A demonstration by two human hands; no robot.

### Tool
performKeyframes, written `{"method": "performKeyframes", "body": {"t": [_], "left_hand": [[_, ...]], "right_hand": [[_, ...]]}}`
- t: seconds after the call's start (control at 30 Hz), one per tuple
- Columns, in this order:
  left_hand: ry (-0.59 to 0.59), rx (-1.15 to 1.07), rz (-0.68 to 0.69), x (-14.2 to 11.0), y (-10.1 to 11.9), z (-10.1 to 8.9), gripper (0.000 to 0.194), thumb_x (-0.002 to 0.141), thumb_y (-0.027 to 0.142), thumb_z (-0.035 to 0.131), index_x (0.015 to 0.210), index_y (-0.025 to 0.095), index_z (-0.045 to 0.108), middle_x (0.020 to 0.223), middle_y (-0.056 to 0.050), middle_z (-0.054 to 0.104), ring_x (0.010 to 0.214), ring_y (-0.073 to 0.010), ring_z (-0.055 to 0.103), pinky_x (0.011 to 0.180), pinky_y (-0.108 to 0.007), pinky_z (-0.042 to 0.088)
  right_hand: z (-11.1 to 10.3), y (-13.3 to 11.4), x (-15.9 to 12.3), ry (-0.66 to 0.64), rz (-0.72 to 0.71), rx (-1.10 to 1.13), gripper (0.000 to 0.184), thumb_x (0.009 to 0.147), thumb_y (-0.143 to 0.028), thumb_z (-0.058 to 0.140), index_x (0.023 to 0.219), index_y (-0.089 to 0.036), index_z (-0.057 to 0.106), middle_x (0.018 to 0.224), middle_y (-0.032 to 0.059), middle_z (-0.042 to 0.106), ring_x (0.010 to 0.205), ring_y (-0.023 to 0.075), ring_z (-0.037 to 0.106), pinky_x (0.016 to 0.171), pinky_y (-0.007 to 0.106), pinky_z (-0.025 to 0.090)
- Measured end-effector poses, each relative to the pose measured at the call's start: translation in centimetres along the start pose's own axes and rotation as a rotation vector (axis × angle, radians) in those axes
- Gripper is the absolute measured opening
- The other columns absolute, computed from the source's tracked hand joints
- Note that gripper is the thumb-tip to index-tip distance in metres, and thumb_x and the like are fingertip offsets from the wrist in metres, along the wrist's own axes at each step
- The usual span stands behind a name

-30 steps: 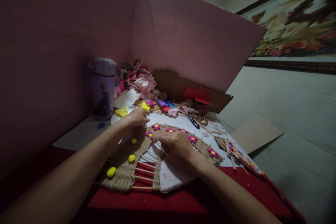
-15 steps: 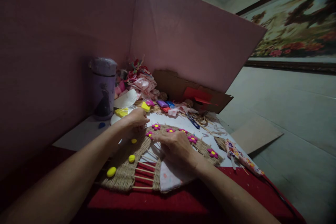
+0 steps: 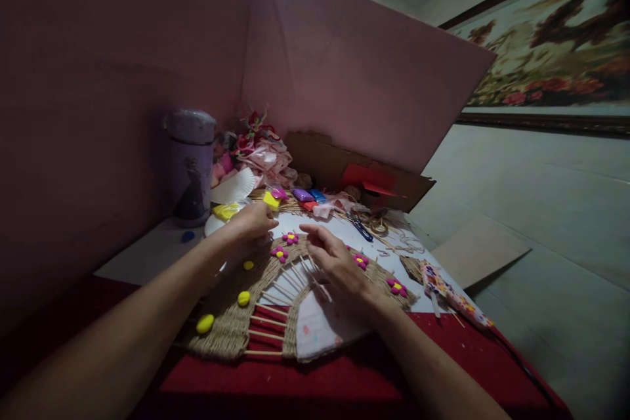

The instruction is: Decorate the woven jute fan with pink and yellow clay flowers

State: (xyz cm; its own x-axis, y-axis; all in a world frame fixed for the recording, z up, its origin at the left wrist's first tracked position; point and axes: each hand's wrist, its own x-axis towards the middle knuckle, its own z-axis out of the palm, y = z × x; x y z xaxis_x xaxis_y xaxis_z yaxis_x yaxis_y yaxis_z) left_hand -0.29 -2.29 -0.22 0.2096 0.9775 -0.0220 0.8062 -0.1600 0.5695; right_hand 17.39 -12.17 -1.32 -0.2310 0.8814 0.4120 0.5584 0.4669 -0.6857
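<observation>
A fan-shaped woven straw mat (image 3: pixel 231 325) with wooden skewer ribs lies on the red cloth (image 3: pixel 315 384). Pink clay flowers with yellow centres (image 3: pixel 279 252) dot its upper rim, and yellow clay balls (image 3: pixel 205 323) sit on its left side. My left hand (image 3: pixel 251 223) rests curled at the mat's upper left edge, fingers pressed together beside a yellow clay block (image 3: pixel 270 199); what it pinches is hidden. My right hand (image 3: pixel 335 262) hovers over the mat's middle, lifted, fingers loosely spread and holding nothing.
A purple lidded bottle (image 3: pixel 191 164) stands at the back left by paper plates (image 3: pixel 233 185) and pink fabric scraps (image 3: pixel 263 154). Clay packets, blue scissors (image 3: pixel 361 228), twine and a cardboard box (image 3: pixel 364 174) lie behind. A patterned tool (image 3: pixel 455 295) sits right. Pink boards wall the desk.
My right hand has lifted off the mat and moved up toward the flowers, fingers opening. The left hand has stayed in place. The view has shifted slightly.
</observation>
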Motion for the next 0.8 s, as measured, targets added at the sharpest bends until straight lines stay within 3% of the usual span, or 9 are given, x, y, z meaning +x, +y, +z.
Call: {"method": "performKeyframes", "body": {"t": [0.07, 0.13, 0.23, 0.3, 0.43, 0.53, 0.6, 0.7, 0.8], "left_hand": [[0.114, 0.050, 0.021, -0.2, 0.4, -0.3, 0.018, 0.072, 0.033, 0.056, 0.065, 0.018, 0.062, 0.060, -0.003, 0.063, 0.061, -0.0151, 0.058, 0.051, -0.021, 0.038], [0.245, 0.086, 0.095, -0.5, 1.0, -0.6, 0.018, 0.073, 0.033, 0.055, 0.067, 0.019, 0.064, 0.064, -0.002, 0.064, 0.067, -0.0155, 0.058, 0.054, -0.021, 0.037], [0.382, -0.063, 0.364, -1.4, 2.4, -0.5, 0.017, 0.075, 0.030, 0.054, 0.073, 0.017, 0.066, 0.069, -0.002, 0.065, 0.067, -0.0136, 0.057, 0.059, -0.021, 0.040], [0.360, -0.237, 0.539, -2.3, 3.5, -0.3, 0.019, 0.076, 0.029, 0.053, 0.079, 0.015, 0.066, 0.074, -0.003, 0.066, 0.068, -0.0126, 0.057, 0.063, -0.021, 0.042], [0.187, -0.444, 0.634, -4.0, 5.8, -0.5, 0.025, 0.075, 0.033, 0.054, 0.083, 0.012, 0.066, 0.084, -0.005, 0.068, 0.077, -0.0151, 0.059, 0.070, -0.023, 0.045], [0.046, -0.510, 0.605, -4.6, 7.2, -0.9, 0.026, 0.073, 0.033, 0.057, 0.087, 0.013, 0.066, 0.087, -0.005, 0.068, 0.083, -0.0165, 0.058, 0.075, -0.025, 0.045], [-0.111, -0.555, 0.560, -4.6, 7.9, -1.1, 0.027, 0.071, 0.033, 0.059, 0.090, 0.014, 0.066, 0.088, -0.005, 0.067, 0.082, -0.0165, 0.058, 0.073, -0.025, 0.045], [-0.397, -0.620, 0.465, -4.5, 8.4, -1.0, 0.030, 0.071, 0.035, 0.059, 0.091, 0.014, 0.067, 0.077, -0.006, 0.065, 0.068, -0.0138, 0.056, 0.059, -0.022, 0.043], [-0.559, -0.694, 0.381, -4.4, 8.8, -0.7, 0.029, 0.070, 0.034, 0.062, 0.088, 0.013, 0.067, 0.064, -0.003, 0.058, 0.054, -0.0092, 0.049, 0.047, -0.020, 0.036]], "right_hand": [[0.2, 0.7, 0.3, -0.036, 0.054, 0.176, 0.035, 0.082, -0.014, 0.039, 0.116, -0.016, 0.047, 0.093, 0.0051, 0.061, 0.073, 0.0121, 0.057, 0.058, 0.022, 0.045], [0.3, 1.6, 0.5, -0.024, 0.022, 0.197, 0.032, 0.083, -0.015, 0.039, 0.115, -0.016, 0.045, 0.092, 0.0050, 0.060, 0.072, 0.0125, 0.057, 0.057, 0.023, 0.045], [-0.2, 2.4, 0.7, 0.048, -0.216, -0.164, 0.024, 0.085, -0.014, 0.042, 0.106, -0.016, 0.053, 0.093, 0.0070, 0.059, 0.082, 0.0153, 0.055, 0.071, 0.029, 0.045], [-0.9, 2.3, 0.8, 0.040, -0.400, -0.533, 0.018, 0.085, -0.013, 0.044, 0.096, -0.016, 0.059, 0.093, 0.0082, 0.059, 0.086, 0.0186, 0.052, 0.077, 0.034, 0.041], [-2.2, 1.0, 0.6, 0.050, -0.646, -0.942, 0.016, 0.088, -0.018, 0.045, 0.083, -0.016, 0.060, 0.085, 0.0068, 0.060, 0.088, 0.0206, 0.048, 0.083, 0.038, 0.036], [-2.5, 0.0, 0.3, 0.019, -0.767, -0.992, 0.019, 0.089, -0.014, 0.043, 0.081, -0.015, 0.060, 0.082, 0.0049, 0.059, 0.087, 0.0190, 0.047, 0.090, 0.036, 0.033], [-2.5, -0.3, 0.0, -0.023, -0.809, -0.990, 0.019, 0.089, -0.013, 0.042, 0.082, -0.015, 0.060, 0.081, 0.0042, 0.059, 0.087, 0.0188, 0.047, 0.091, 0.036, 0.033], [-2.5, -0.2, -0.3, -0.091, -0.839, -0.987, 0.017, 0.087, -0.012, 0.044, 0.081, -0.015, 0.059, 0.082, 0.0048, 0.059, 0.089, 0.0194, 0.048, 0.092, 0.038, 0.033], [-2.5, 0.0, -0.5, -0.121, -0.855, -0.997, 0.013, 0.085, -0.014, 0.047, 0.085, -0.016, 0.060, 0.087, 0.0050, 0.060, 0.093, 0.0209, 0.048, 0.088, 0.038, 0.036]]}}
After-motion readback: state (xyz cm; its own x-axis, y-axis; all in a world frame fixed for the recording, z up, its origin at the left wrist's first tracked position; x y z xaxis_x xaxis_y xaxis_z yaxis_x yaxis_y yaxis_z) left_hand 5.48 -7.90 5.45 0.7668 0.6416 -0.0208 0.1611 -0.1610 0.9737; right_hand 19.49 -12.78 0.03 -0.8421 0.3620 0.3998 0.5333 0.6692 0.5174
